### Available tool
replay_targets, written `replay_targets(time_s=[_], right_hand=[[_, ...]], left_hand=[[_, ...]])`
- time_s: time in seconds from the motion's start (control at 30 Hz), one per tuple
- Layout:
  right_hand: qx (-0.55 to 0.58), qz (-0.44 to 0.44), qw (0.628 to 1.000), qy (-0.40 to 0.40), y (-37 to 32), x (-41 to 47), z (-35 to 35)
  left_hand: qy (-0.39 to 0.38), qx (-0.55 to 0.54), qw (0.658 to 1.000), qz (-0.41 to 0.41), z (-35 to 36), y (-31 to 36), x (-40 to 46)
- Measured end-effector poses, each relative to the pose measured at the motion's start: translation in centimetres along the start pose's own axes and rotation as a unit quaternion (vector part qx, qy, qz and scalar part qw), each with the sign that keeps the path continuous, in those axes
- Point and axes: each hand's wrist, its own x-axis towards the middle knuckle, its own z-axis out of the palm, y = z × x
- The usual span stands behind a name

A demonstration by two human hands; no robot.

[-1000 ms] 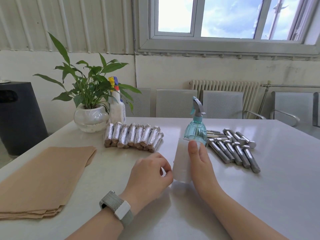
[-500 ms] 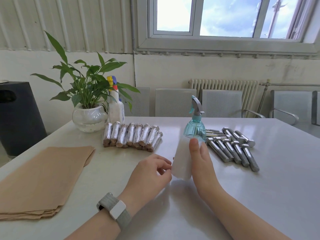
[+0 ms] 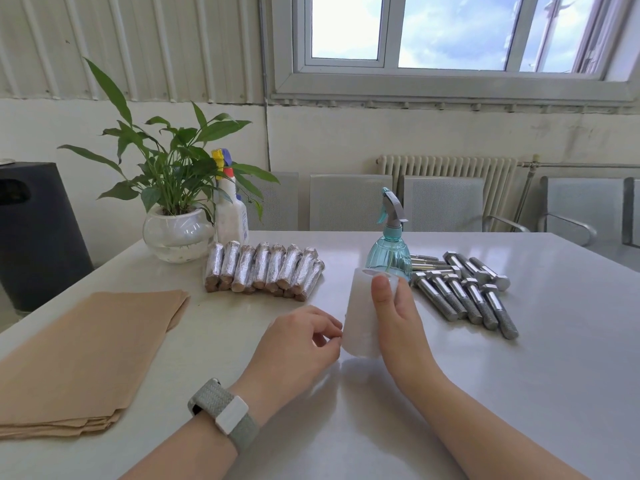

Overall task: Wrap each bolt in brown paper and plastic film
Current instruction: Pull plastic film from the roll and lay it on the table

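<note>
Film roll (image 3: 360, 317) barely shifted, spray bottle (image 3: 389, 252) behind.

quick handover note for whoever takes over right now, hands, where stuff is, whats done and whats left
Right hand: grip round the upright roll of plastic film at table centre.
Left hand: fingertips picking at the roll's lower left edge, apparently seeking the film's end; nothing pulled out yet.
Done: a row of wrapped bolts lies behind the left hand.
Left: bare bolts piled to the right; brown paper stack to the left. No bolt in hand.
</note>
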Motion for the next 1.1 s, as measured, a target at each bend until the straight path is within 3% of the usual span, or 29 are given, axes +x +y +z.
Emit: replay_targets(time_s=[0.37,0.77,0.87,0.97,1.1], right_hand=[[0.038,0.040,0.998,0.010,-0.2,0.0,0.1],[0.083,0.078,0.993,0.031,-0.6,0.3,-0.2],[0.086,0.086,0.992,0.034,-0.5,0.4,-0.2],[0.129,0.114,0.984,0.036,-0.1,0.7,-0.5],[0.244,0.190,0.950,0.034,-0.1,1.0,-0.8]], left_hand=[[0.009,0.039,0.998,0.056,0.0,0.6,-0.2],[0.012,-0.008,1.000,-0.006,-0.5,0.3,-0.1],[0.006,0.002,1.000,0.027,-0.1,0.3,-0.4],[0.067,0.044,0.993,0.087,0.4,0.4,-0.6],[0.180,0.168,0.938,0.245,0.9,0.9,-0.4]])
